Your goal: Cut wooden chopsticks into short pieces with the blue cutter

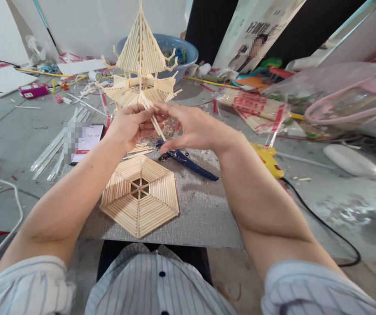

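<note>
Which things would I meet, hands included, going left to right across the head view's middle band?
Magenta box → phone → left hand → pale wooden sticks → right hand → yellow corded tool → white oval object.

The phone [91, 141] apparently reads "54:48" (partly pixelated).

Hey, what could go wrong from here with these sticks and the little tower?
The thin sticks in the left grip seem close to the wooden tower behind, so a slip might knock its slender parts. The right grip looks near the blue-handled tool, so it could bump that. And the hexagonal panel lies by the near edge of the table, where a sleeve might nudge it off.
</note>
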### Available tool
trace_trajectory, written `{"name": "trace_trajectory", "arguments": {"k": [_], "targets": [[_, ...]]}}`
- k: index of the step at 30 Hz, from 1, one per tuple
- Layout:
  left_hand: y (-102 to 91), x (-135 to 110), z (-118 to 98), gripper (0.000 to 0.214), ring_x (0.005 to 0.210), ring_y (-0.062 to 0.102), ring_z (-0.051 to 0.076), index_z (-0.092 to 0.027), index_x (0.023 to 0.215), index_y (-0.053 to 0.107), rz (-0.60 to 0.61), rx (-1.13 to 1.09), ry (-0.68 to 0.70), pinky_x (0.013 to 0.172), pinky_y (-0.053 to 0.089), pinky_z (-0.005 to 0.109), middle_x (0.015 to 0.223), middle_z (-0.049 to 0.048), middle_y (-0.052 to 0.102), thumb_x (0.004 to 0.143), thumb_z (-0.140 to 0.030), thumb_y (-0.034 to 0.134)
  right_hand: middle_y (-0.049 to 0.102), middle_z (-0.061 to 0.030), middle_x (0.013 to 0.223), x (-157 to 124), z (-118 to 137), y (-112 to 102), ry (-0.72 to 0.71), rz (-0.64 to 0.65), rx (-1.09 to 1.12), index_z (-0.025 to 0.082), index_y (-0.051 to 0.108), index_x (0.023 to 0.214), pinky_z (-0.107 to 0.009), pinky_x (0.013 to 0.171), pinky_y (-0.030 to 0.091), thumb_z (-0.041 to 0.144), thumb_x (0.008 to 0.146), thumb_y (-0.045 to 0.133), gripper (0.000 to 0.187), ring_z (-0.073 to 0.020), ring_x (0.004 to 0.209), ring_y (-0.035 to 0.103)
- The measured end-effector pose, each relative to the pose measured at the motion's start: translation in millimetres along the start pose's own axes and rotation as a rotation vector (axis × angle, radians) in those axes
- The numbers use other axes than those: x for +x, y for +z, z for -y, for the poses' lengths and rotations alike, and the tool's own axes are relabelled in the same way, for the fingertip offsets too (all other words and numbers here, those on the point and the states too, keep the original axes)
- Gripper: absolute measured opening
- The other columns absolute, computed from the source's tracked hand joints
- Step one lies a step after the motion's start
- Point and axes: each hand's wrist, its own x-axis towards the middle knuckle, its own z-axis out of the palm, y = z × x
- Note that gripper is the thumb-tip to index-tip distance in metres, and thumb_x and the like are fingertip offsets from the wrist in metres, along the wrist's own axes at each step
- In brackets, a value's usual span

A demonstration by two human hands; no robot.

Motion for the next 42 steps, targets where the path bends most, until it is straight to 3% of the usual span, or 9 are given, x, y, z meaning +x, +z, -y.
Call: {"name": "trace_trajectory", "arguments": {"k": [4,9,16,22,24,27,31,38,42], "targets": [[7.2,-8.8,-2.2,0.013,0.070,0.071,0.014,-0.016,0.076,0.053,0.034,-0.006,0.062,0.067,0.058,0.026,0.069,-0.0004,0.066,0.089,-0.015,0.055,0.031,-0.0035,0.158,2.4,5.6,-6.7,0.064,-0.147,0.505,0.029,0.021,0.152,-0.050,0.107,0.038,0.083,0.077,0.030,0.093,-0.0281,0.143,0.033],[22.1,-28.0,1.9,0.003,0.074,0.069,0.013,-0.017,0.083,0.060,0.172,0.155,0.209,0.072,0.057,0.028,0.082,-0.0003,0.067,0.084,-0.016,0.062,0.022,0.0025,0.161,5.7,-1.7,-5.4,0.110,-0.308,0.821,0.026,0.008,0.154,-0.053,0.108,0.037,0.088,0.062,0.002,0.111,-0.0248,0.147,0.024],[25.6,-33.9,23.9,0.005,0.068,0.066,0.011,-0.019,0.086,0.060,0.478,0.476,0.478,0.066,0.055,0.025,0.081,0.0004,0.068,0.089,-0.022,0.058,0.054,0.0050,0.140,7.0,3.5,10.2,-0.028,-0.341,1.354,0.033,0.048,0.120,-0.041,0.098,0.048,0.073,0.081,0.003,0.072,-0.0168,0.134,0.045],[27.5,-38.5,25.9,0.021,0.091,0.066,0.013,-0.015,0.107,0.063,0.480,0.770,0.693,0.083,0.053,0.027,0.107,0.0075,0.070,0.092,-0.021,0.050,0.064,0.0002,0.126,8.8,12.9,19.1,-0.085,-0.246,1.587,0.032,0.051,0.123,-0.047,0.098,0.047,0.081,0.074,0.028,0.073,-0.0221,0.128,0.049],[29.1,-40.0,24.3,0.022,0.095,0.065,0.014,-0.016,0.109,0.063,0.470,0.771,0.714,0.087,0.052,0.028,0.113,0.0085,0.069,0.091,-0.018,0.049,0.061,0.0048,0.131,9.3,13.7,18.4,-0.065,-0.206,1.515,0.040,0.043,0.134,-0.047,0.101,0.045,0.081,0.070,0.031,0.077,-0.0218,0.135,0.043],[30.0,-40.2,25.2,0.018,0.094,0.066,0.014,-0.019,0.102,0.065,0.476,0.751,0.681,0.091,0.051,0.029,0.108,0.0064,0.071,0.088,-0.016,0.053,0.044,0.0130,0.148,9.6,13.9,14.6,0.007,-0.053,1.121,0.048,0.010,0.150,-0.050,0.110,0.036,0.076,0.059,0.045,0.102,-0.0187,0.148,0.019],[29.5,-39.7,31.1,0.009,0.090,0.066,0.015,-0.023,0.082,0.064,0.533,0.721,0.651,0.090,0.051,0.029,0.104,0.0045,0.073,0.084,-0.015,0.058,0.017,0.0116,0.161,8.9,13.7,10.7,0.032,0.159,0.497,0.036,-0.019,0.152,-0.053,0.112,0.030,0.068,0.051,0.055,0.129,-0.0184,0.151,-0.001],[37.9,-50.9,34.1,0.013,0.094,0.067,0.013,-0.022,0.082,0.062,0.776,0.806,0.623,0.085,0.051,0.025,0.114,0.0038,0.071,0.085,-0.013,0.053,0.015,0.0053,0.162,7.0,9.2,11.0,0.017,0.148,0.078,0.030,-0.026,0.150,-0.052,0.109,0.034,0.063,0.051,0.060,0.135,-0.0227,0.151,0.008],[37.0,-50.5,29.2,0.012,0.095,0.067,0.016,-0.023,0.082,0.062,0.611,0.739,0.673,0.089,0.051,0.029,0.099,0.0046,0.073,0.086,-0.015,0.054,0.006,0.0060,0.163,6.6,11.6,11.2,0.019,0.073,0.104,0.028,-0.032,0.147,-0.047,0.108,0.036,0.066,0.057,0.055,0.131,-0.0221,0.150,0.016]]}}
